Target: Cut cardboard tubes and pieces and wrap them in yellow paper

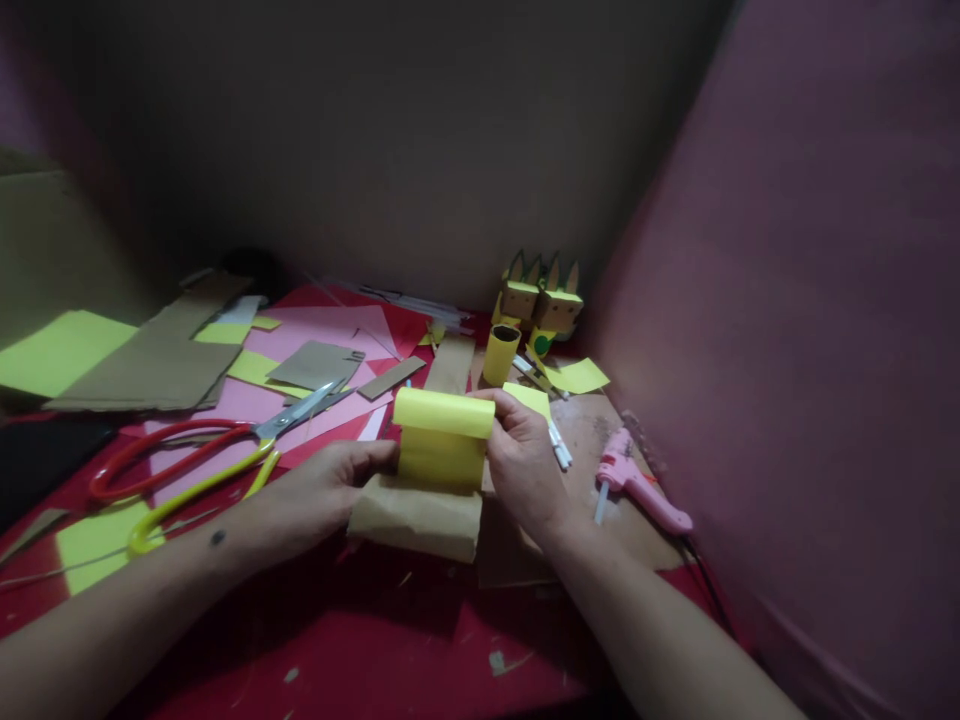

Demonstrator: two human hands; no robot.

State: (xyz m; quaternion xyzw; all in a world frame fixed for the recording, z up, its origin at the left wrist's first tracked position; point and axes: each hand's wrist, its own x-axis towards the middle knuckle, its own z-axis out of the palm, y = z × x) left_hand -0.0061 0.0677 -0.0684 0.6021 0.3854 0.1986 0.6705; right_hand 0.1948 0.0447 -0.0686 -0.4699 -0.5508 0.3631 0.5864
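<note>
Between my hands is a piece of yellow paper [441, 455], its upper end curled over. Below it, at the near side, lies a brown cardboard piece [416, 520], rounded like a flattened tube; whether the two are joined I cannot tell. My left hand [337, 485] is closed on the left edge, thumb towards the paper. The fingers of my right hand [525, 455] pinch the paper's right edge near the curl. Just beyond stands a yellow-covered tube [501, 355], upright with an open top.
Large scissors [274, 428] with red and yellow handles lie open at left, over pink paper [330, 325] and cardboard scraps [154, 370]. A pink glue gun [637, 483] rests on a board [592, 420] at right. Two cardboard figures [540, 305] stand behind, near the wall.
</note>
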